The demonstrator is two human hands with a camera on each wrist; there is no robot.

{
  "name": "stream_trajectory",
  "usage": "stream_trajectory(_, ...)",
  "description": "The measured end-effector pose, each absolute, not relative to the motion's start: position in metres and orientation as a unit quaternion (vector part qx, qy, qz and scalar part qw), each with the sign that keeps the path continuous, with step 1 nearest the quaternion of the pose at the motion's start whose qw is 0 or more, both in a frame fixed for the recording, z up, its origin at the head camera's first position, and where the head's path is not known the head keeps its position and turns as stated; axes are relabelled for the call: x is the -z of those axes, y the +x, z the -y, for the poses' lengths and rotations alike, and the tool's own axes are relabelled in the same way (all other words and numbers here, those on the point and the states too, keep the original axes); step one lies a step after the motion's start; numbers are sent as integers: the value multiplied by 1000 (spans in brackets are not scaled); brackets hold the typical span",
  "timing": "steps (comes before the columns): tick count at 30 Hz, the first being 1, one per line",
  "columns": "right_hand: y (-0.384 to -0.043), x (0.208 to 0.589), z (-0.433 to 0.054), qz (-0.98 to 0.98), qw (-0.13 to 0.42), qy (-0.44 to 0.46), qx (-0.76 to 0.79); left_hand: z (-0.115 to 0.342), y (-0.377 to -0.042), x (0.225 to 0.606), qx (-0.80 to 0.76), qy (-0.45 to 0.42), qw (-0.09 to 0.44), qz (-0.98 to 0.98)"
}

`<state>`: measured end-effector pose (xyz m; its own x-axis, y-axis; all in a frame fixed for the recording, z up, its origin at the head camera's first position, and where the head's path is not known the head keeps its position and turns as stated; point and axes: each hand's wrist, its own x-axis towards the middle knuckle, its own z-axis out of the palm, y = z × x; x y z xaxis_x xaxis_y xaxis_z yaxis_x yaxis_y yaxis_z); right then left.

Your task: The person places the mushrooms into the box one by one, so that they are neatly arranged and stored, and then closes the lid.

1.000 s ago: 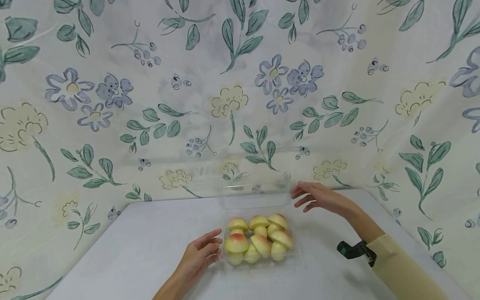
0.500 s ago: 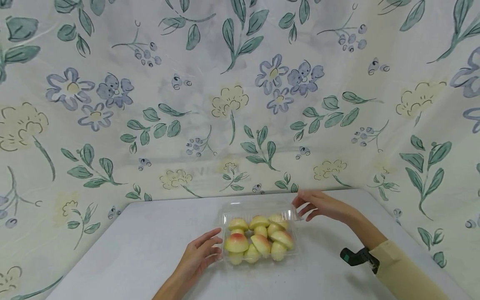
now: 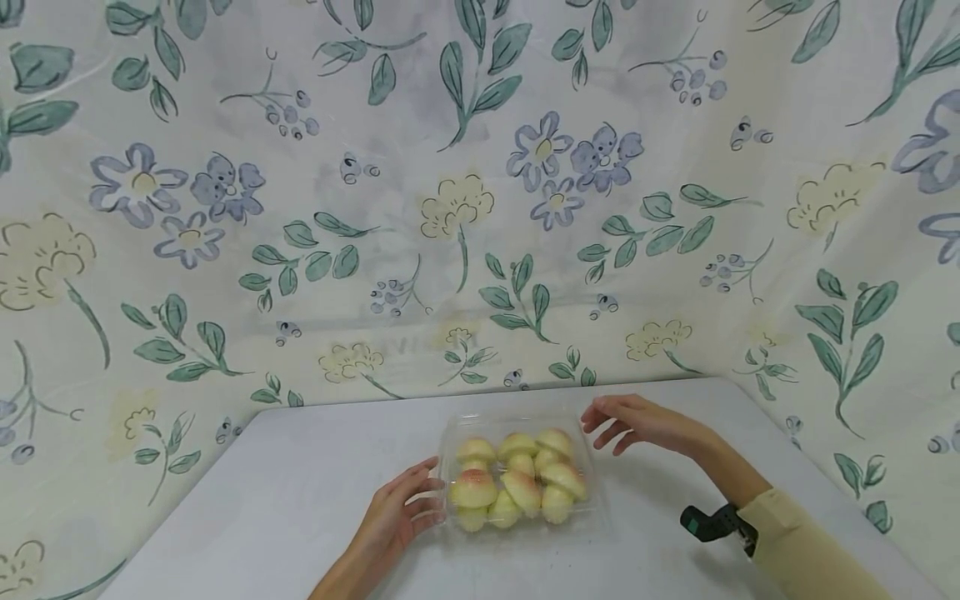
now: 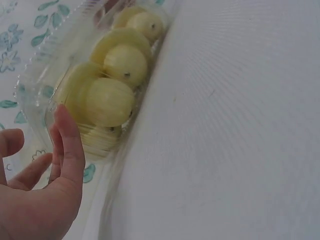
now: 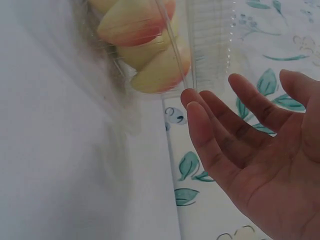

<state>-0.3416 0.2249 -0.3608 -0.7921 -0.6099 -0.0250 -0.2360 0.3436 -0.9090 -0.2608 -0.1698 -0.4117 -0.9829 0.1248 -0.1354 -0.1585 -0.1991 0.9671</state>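
A clear plastic clamshell box (image 3: pixel 487 423) sits on the white table with its lid lowered over the top. Inside lie several pale yellow mushroom-shaped pieces (image 3: pixel 472 487), their caps blushed pink-red. At the box's left side is my left hand (image 3: pixel 397 517), fingers loosely extended; in the left wrist view its fingertips (image 4: pixel 65 117) meet the plastic wall. My right hand (image 3: pixel 645 425) hovers beside the back right corner, relaxed and holding nothing. The right wrist view puts its fingertips (image 5: pixel 197 112) right at the box's edge.
The white table (image 3: pixel 300 500) runs back to a hanging cloth (image 3: pixel 375 208) printed with flowers and leaves. A dark wrist-camera mount (image 3: pixel 712 521) sticks out from the right wrist, by a beige sleeve (image 3: pixel 802 533).
The lid, upright behind the box a second ago, has swung forward and down over the pieces. My right hand has come slightly lower; the left has hardly moved.
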Motion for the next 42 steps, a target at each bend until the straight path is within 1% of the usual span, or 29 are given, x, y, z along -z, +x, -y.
stream_trajectory(7,-341,365,-226,-803,179,-273,499,169,-258,411,-763,-11,84,-641)
stream_trajectory(14,-339,365,-226,-807,179,-268,496,171,-257,412,-756,12,72,-651)
stream_trajectory(22,-340,375,-224,-797,177,-261,514,169,-255,415,-740,-6,37,-672)
stream_trajectory(31,-338,388,-216,-800,164,-256,518,166,-257,419,-766,-19,13,-642)
stream_trajectory(36,-334,387,-212,-804,160,-254,513,166,-258,417,-769,-8,12,-639)
stream_trajectory(42,-328,383,-212,-805,175,-258,504,168,-259,415,-770,-3,16,-638)
